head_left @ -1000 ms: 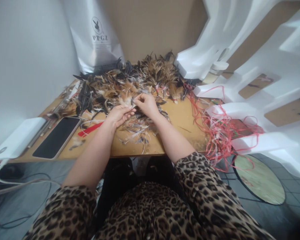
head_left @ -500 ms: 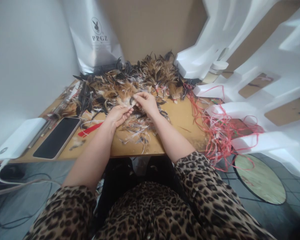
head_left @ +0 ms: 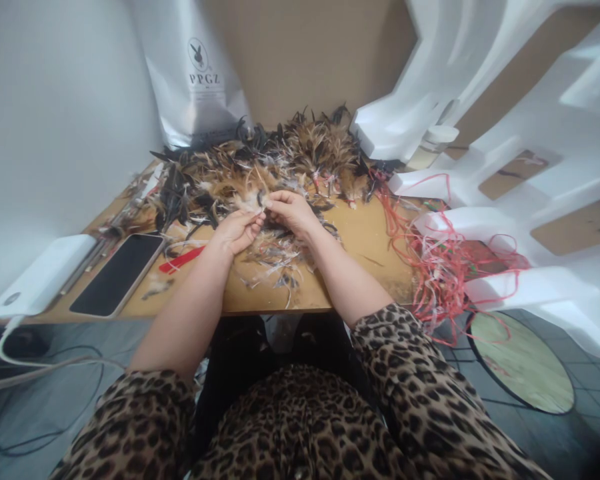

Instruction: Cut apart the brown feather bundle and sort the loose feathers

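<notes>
My left hand (head_left: 240,231) is closed in a pinch on the pale lower end of a feather (head_left: 260,199). Fingertips of my right hand (head_left: 291,212) meet it there, pinching the same feather from the other side. Its dark tip stands up just above the fingers; fine detail is blurred. Behind both hands spreads a heap of brown and black feathers (head_left: 220,173). Loose fluff and stripped bits (head_left: 275,260) lie on the wooden table (head_left: 360,233) below my fingers.
At the left are a phone (head_left: 117,275), a white power bank (head_left: 45,273) with a cable, and red strips (head_left: 181,260). Tangled pink-red string (head_left: 445,273) hangs over white foam pieces (head_left: 535,283) at the right. A silver bag (head_left: 195,100) stands behind; a round stool (head_left: 523,360) is below.
My right hand has shifted slightly, its fingers now lower and closer to the left fingertips. The left hand stays nearly in place. The view has moved a little.
</notes>
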`<state>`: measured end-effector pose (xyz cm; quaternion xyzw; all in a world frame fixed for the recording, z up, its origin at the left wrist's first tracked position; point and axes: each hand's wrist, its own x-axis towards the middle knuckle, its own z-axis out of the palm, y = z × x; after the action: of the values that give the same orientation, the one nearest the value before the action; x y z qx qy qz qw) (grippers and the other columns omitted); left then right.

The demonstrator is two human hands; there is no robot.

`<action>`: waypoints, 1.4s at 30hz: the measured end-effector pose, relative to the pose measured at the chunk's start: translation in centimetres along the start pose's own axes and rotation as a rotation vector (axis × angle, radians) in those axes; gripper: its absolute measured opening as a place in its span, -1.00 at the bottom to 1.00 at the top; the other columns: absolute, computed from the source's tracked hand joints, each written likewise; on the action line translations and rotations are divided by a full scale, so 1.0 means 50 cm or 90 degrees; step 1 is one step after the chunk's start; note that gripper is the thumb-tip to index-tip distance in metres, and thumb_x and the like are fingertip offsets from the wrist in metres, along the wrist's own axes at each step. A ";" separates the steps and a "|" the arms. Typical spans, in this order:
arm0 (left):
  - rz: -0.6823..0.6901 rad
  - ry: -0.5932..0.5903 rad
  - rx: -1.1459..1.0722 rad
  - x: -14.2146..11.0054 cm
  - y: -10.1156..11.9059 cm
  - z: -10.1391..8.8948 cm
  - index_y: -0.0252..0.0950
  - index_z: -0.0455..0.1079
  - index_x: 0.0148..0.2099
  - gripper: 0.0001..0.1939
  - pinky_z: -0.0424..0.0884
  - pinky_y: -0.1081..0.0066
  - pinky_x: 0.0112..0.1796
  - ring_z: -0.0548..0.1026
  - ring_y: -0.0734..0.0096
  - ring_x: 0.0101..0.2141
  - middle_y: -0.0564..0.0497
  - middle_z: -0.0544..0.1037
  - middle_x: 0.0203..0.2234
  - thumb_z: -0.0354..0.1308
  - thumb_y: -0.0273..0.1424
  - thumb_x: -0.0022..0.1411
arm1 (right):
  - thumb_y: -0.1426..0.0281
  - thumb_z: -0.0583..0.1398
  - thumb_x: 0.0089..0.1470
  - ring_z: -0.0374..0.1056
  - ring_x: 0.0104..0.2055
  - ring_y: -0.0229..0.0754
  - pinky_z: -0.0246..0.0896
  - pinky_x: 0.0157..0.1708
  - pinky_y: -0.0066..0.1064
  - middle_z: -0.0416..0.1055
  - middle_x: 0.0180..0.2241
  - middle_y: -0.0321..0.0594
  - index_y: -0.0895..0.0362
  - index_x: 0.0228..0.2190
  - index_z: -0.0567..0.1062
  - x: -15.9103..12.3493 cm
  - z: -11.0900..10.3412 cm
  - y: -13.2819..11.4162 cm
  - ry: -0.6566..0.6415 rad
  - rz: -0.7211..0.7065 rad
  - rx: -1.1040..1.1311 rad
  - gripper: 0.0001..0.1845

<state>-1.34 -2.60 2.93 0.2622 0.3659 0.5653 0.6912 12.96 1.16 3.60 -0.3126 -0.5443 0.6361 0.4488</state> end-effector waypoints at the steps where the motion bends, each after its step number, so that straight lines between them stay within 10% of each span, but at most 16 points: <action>1: -0.011 -0.015 -0.004 -0.002 0.001 0.001 -0.48 0.38 -0.42 -0.92 0.30 0.76 -0.63 0.37 0.72 -0.65 0.01 0.43 -0.62 0.12 -0.66 0.12 | 0.26 0.37 -0.31 0.19 -0.60 -0.46 0.05 -0.60 -0.62 0.32 -0.63 -0.42 0.18 -0.43 0.44 0.001 -0.004 0.001 -0.023 0.000 0.010 -0.63; 9: -0.087 -0.058 -0.027 -0.015 0.007 0.003 -0.47 0.37 -0.39 -0.90 0.24 0.81 -0.65 0.32 0.77 -0.67 0.05 0.38 -0.63 0.09 -0.68 0.12 | 0.25 0.38 -0.33 0.15 -0.60 -0.44 0.06 -0.56 -0.58 0.34 -0.62 -0.41 0.18 -0.49 0.41 0.000 -0.013 -0.002 -0.091 -0.031 -0.020 -0.63; 25: 0.035 0.004 0.107 -0.005 -0.005 0.003 -0.47 0.42 -0.43 -0.96 0.30 0.71 -0.63 0.39 0.68 -0.65 0.00 0.47 -0.62 0.25 -0.60 0.01 | 0.22 0.33 -0.25 0.12 -0.62 -0.44 0.03 -0.59 -0.58 0.30 -0.65 -0.41 0.20 -0.54 0.40 -0.005 0.001 -0.012 0.022 -0.041 -0.101 -0.68; 36: -0.019 -0.045 -0.031 -0.015 0.015 0.001 -0.43 0.39 -0.36 -0.95 0.23 0.80 -0.63 0.34 0.77 -0.64 0.07 0.39 -0.61 0.14 -0.62 0.13 | 0.46 0.31 -0.32 0.17 -0.59 -0.47 0.08 -0.55 -0.61 0.36 -0.63 -0.42 0.25 -0.48 0.49 -0.001 -0.049 -0.015 -0.151 0.022 -0.263 -0.78; 42: 0.028 0.008 -0.072 -0.003 0.020 -0.011 -0.40 0.39 -0.33 -0.95 0.26 0.78 -0.63 0.37 0.75 -0.63 0.08 0.45 -0.58 0.15 -0.61 0.12 | 0.38 0.26 -0.16 0.06 -0.73 -0.48 -0.12 -0.74 -0.60 0.31 -0.71 -0.40 0.22 -0.61 0.39 0.003 -0.036 -0.011 -0.011 0.060 -0.189 -0.82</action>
<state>-2.36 -2.55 3.42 0.2273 0.3313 0.6020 0.6900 14.63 2.05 3.74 -0.3955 -0.6207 0.5717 0.3626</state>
